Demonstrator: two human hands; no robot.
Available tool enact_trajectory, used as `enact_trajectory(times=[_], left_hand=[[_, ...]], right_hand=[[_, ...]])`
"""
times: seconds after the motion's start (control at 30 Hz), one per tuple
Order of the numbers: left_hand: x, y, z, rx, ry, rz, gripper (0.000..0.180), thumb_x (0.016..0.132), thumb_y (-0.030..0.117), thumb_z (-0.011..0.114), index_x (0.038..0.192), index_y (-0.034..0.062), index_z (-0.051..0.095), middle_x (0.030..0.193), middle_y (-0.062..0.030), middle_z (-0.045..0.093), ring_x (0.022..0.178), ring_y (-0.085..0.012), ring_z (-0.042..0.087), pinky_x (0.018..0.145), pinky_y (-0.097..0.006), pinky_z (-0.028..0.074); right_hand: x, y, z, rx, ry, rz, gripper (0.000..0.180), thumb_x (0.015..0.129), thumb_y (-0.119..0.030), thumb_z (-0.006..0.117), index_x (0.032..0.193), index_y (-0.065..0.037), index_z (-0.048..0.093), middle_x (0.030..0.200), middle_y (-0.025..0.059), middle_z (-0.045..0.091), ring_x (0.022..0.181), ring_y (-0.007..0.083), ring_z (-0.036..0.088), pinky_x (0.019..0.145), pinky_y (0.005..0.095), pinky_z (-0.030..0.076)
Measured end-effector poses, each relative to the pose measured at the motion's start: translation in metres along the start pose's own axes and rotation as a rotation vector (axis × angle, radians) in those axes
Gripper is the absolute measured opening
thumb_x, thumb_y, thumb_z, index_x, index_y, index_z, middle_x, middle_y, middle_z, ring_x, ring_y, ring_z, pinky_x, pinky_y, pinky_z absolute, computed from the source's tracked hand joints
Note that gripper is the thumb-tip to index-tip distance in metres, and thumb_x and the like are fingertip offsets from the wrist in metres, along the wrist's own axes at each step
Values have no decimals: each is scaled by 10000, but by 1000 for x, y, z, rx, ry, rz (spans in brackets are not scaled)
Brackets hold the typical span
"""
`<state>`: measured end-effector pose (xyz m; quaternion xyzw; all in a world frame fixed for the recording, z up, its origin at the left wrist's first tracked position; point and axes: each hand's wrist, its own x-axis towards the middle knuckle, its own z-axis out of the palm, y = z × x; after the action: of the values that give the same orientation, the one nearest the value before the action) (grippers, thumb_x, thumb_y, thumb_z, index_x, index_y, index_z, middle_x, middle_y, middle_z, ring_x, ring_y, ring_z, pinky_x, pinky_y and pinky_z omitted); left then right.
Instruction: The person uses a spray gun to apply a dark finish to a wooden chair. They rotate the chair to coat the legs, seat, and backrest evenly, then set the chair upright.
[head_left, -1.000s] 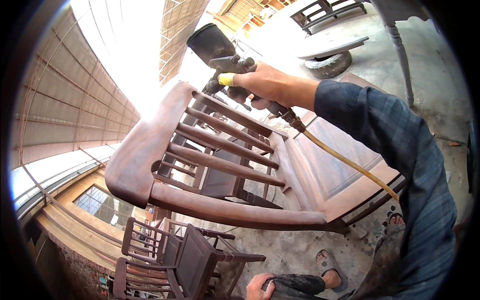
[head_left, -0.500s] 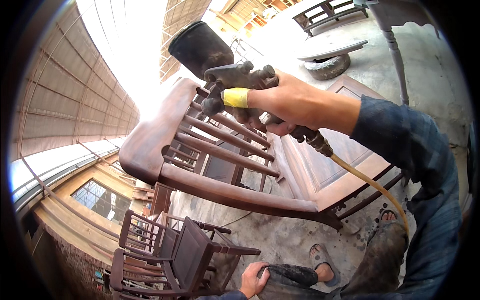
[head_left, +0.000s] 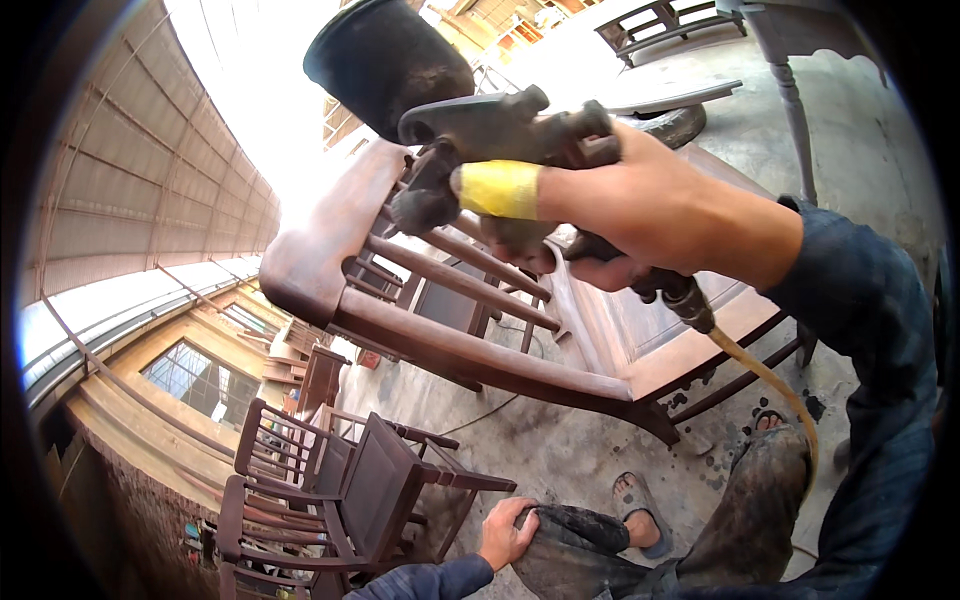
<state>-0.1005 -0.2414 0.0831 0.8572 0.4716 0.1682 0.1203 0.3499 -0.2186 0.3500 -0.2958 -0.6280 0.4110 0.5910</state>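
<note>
My right hand (head_left: 640, 205), a strip of yellow tape round one finger, grips a dark spray gun (head_left: 500, 130) by its handle. A black paint cup (head_left: 390, 70) sits on the gun, and a tan hose (head_left: 765, 370) runs down from the handle. Beyond and below the gun a brown wooden chair (head_left: 480, 362) stands tilted in view, with a slatted back and a panelled seat; the gun and hand hide part of its slats. On my knee, over dark stained trousers, rests my left hand (head_left: 508, 530), its fingers draped over the cloth.
Several dark wooden chairs (head_left: 375, 490) stand at the lower left. A tyre (head_left: 675, 127) with a long board (head_left: 690, 97) over it lies at the back, near a grey turned-leg table (head_left: 800, 40). My sandalled foot (head_left: 640, 515) is on the stained concrete floor (head_left: 560, 450).
My right hand and the spray gun have come closer to the camera, moving a little rightward. The chair sits slightly differently in view. My left hand stays on my knee.
</note>
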Motion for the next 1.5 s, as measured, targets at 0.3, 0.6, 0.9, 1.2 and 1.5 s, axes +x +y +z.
enact_trajectory(times=[0.3, 0.6, 0.9, 1.2, 1.5], left_hand=[[-4, 1, 0, 31, 27, 7, 201, 865, 193, 687, 1009, 55, 712, 1014, -144, 710, 967, -348, 664, 859, -418, 533], [-9, 4, -7, 16, 14, 27, 224, 862, 158, 685, 1056, 48, 708, 1057, -157, 705, 1032, -347, 664, 909, -412, 527], [-12, -2, -2, 9, 48, 28, 193, 854, 176, 696, 1015, 73, 718, 1022, -118, 721, 989, -333, 669, 877, -414, 529], [-14, 3, -6, -2, 30, 21, 193, 859, 106, 676, 1038, 38, 706, 1038, -155, 712, 1004, -335, 673, 895, -398, 533], [-15, -2, -13, 56, -2, 14, 269, 861, 124, 696, 1115, 38, 681, 1083, -153, 701, 1036, -352, 648, 907, -418, 508]], right_hand=[[-33, -26, 17, -418, -74, -111, 564, 809, 39, 679, 1353, -81, 586, 876, 7, 651, 608, 91, 610, 498, 230, 490], [-41, -19, 9, -1096, 16, -888, 663, 722, 31, 777, 1346, -86, 585, 948, 21, 678, 692, 157, 654, 659, 274, 559], [-35, -17, 52, -269, 46, -427, 230, 1012, -238, 654, 1118, -34, 669, 711, -13, 600, 581, 54, 516, 514, 253, 422], [-55, 42, 44, -207, 36, -229, 175, 969, -141, 626, 1068, 3, 643, 659, 28, 516, 570, 137, 462, 541, 338, 367], [-99, 107, 26, -309, 57, -50, 358, 952, -103, 631, 1284, 26, 601, 808, 97, 644, 670, 139, 540, 630, 314, 462]])
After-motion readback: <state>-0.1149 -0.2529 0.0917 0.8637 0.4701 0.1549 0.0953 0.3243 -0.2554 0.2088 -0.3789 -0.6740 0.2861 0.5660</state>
